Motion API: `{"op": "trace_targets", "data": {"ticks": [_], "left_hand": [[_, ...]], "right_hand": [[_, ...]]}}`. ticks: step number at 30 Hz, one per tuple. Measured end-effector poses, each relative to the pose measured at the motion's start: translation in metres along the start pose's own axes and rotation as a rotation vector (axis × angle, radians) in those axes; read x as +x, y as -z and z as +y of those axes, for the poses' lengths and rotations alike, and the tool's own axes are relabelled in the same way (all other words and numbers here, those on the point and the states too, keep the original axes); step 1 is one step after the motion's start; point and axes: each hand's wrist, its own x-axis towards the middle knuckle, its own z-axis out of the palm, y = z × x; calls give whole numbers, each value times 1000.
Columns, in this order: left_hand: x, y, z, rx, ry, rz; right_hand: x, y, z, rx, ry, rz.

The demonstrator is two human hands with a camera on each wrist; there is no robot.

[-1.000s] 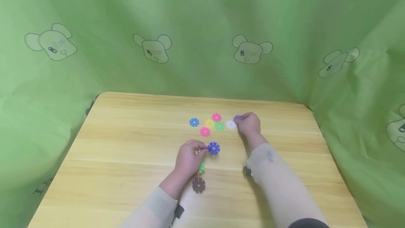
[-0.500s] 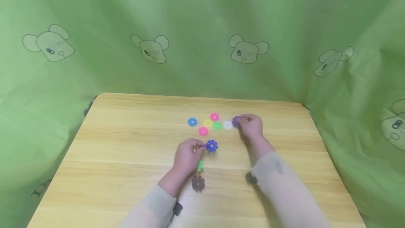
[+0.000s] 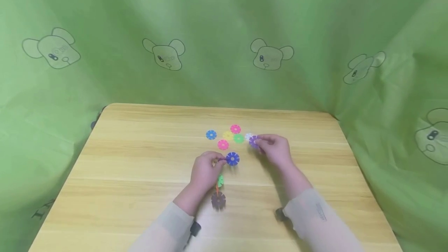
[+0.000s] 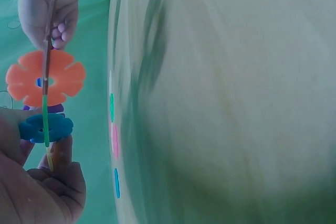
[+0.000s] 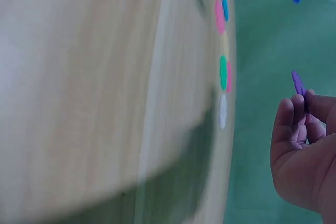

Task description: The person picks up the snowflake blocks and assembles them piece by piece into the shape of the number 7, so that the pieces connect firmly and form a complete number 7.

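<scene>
My left hand [image 3: 204,171] grips a chain of interlocked plastic snowflake discs above the table. At the chain's right end a dark blue disc [image 3: 232,154] faces up toward the head camera. Below the hand hang a green disc [image 3: 220,181] and a brown disc [image 3: 214,200]. The left wrist view shows an orange disc [image 4: 68,72] and a teal disc [image 4: 63,126] in the same chain; the fingers hide part of it. Pinched by the edge between thumb and fingers of my right hand [image 3: 278,151] is a loose purple snowflake disc [image 3: 252,144], a short way from the dark blue one.
Loose discs lie flat on the wooden table [image 3: 140,158] beyond my hands: blue [image 3: 211,132], pink [image 3: 223,141], yellow [image 3: 227,134], green [image 3: 238,138], and white [image 3: 248,136], partly covered by the purple disc. A green curtain [image 3: 217,84] with mouse heads surrounds the table.
My right hand has lifted the purple disc from beside the white one and brought it left and nearer, turning its face up. My left hand keeps its hold on the chain almost in place.
</scene>
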Motion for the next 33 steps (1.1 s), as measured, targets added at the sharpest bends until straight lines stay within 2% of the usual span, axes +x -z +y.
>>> {"op": "trace_targets", "data": {"ticks": [11, 20, 25, 33], "left_hand": [[-1, 0, 0, -16, -14, 12], [-2, 1, 2, -15, -24, 12], [-1, 0, 2, -8, -19, 5], [-2, -1, 4, -21, -32, 2]], "right_hand": [[-35, -6, 2, 34, 171, -97], [-43, -12, 8, 15, 273, -141], [-44, -15, 11, -32, 298, -127], [-46, -19, 11, -45, 330, -132]]}}
